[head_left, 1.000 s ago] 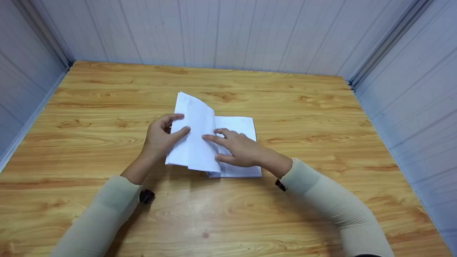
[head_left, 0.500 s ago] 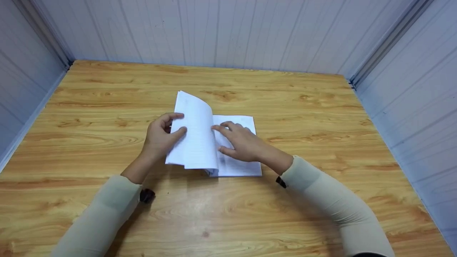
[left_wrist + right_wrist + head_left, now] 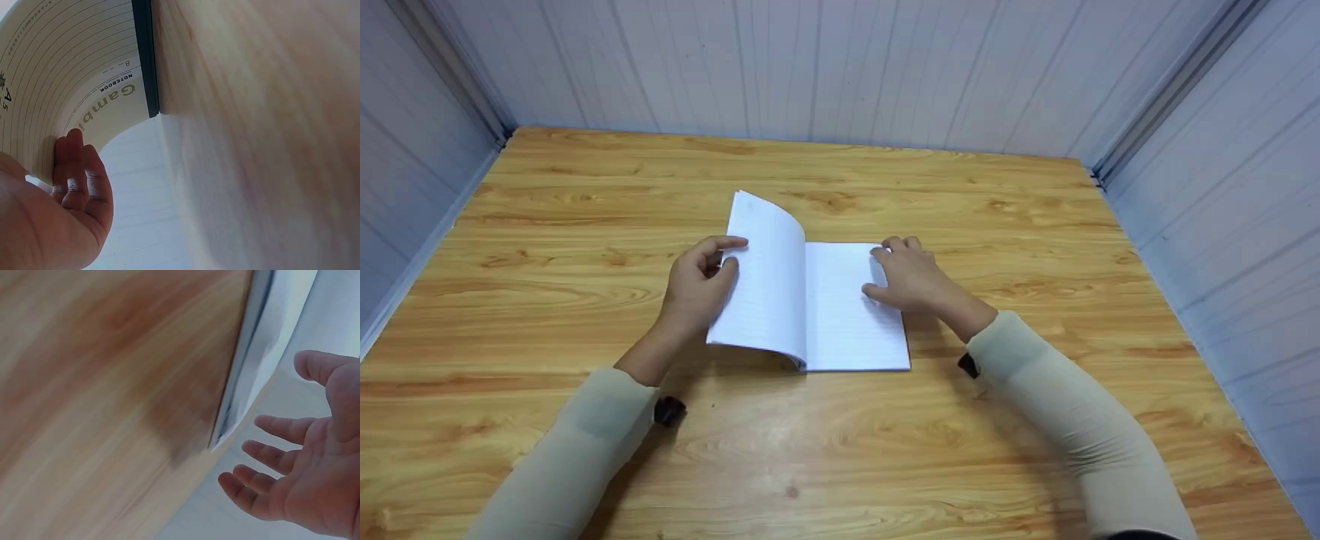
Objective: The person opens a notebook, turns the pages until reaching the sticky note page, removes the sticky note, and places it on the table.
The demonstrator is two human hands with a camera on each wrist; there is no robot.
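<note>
An open notebook (image 3: 851, 315) with lined white pages lies on the wooden table. Its left half is raised and curved, and my left hand (image 3: 697, 281) grips that half at the outer edge, thumb on the page and fingers behind. In the left wrist view the notebook's cover (image 3: 107, 73) shows printed lettering and a dark spine strip, with the left hand (image 3: 79, 197) against it. Over the upper right edge of the right page hovers my right hand (image 3: 907, 274), fingers spread and slightly bent. The right wrist view shows this right hand (image 3: 298, 461) holding nothing, beside the notebook's edge (image 3: 247, 371).
The wooden table (image 3: 840, 450) extends around the notebook on every side. Pale panelled walls (image 3: 840, 67) enclose it at the back, left and right. A small black device (image 3: 669, 411) sits at the left wrist, and another black device (image 3: 969, 365) at the right wrist.
My right hand has moved right, from the turning pages to the right page's outer edge. The loose pages have joined the raised left half, baring the right page. The left hand keeps its place.
</note>
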